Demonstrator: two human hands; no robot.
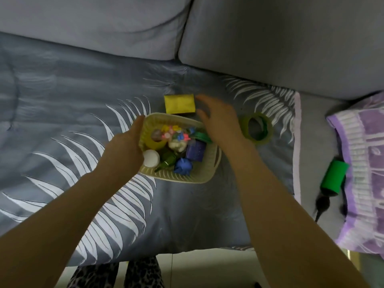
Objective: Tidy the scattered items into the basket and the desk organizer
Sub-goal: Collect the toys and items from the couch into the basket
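Observation:
A cream plastic basket point(204, 175) sits on a grey sofa cover, holding several small items: a white cap point(151, 158), a green bottle point(167, 160), a blue crumpled piece point(184, 166), a purple box point(196, 151). My left hand point(126, 148) rests on the basket's left rim. My right hand point(218, 121) hovers over its far right corner with fingers spread and nothing in it, just right of a yellow sponge point(179, 103). A green tape ring point(257, 127) lies to the right of that hand.
A green cylinder point(333, 177) with a black cord lies at the right beside a purple patterned cloth point(365, 163). Grey sofa back cushions point(270, 48) rise behind. The cover's front edge point(166, 254) drops to the floor below.

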